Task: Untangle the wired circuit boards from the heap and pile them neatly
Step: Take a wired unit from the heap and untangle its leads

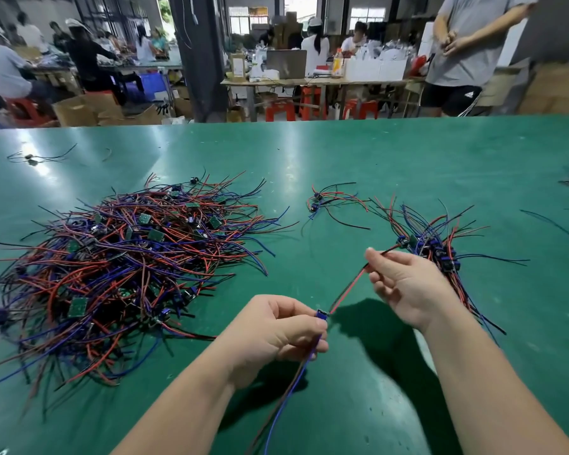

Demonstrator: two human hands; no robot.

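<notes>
Head camera, looking down past two bare forearms: close to the near edge of the green tabletop [342, 152], the left hand [276, 330] pinches a small blue circuit board [321, 314] between thumb and curled fingers, lifted clear of the surface. A thin blue wire [286, 392] hangs limp from it toward the near edge. A little farther out, the right hand [408, 287] has thumb and forefinger closed narrowly on the paired red and black wires [347, 289] that rise from the board. These run fairly straight between the two hands, and its other fingers are loosely curled.

From where I stand the piece looks nearly weightless. The board itself seems stiff, the leads soft and springy, and their plastic sleeves are probably slick. I'd guess the solder joints are the weak spot. The board's body would be the safer place to hold, with the wires guided rather than tugged.

Beyond the left hand, toward the left edge, sprawls the large tangled heap of red, blue and black wired boards [122, 257]. Just past the right hand, toward the right edge, lies the aligned pile of boards [431, 249], blue parts bunched together and wires fanned out. Farther on, mid-table, a small loose cluster of wired boards [329, 200] sits apart from both. Near the far left corner lie a few stray dark wires [30, 158].
</notes>
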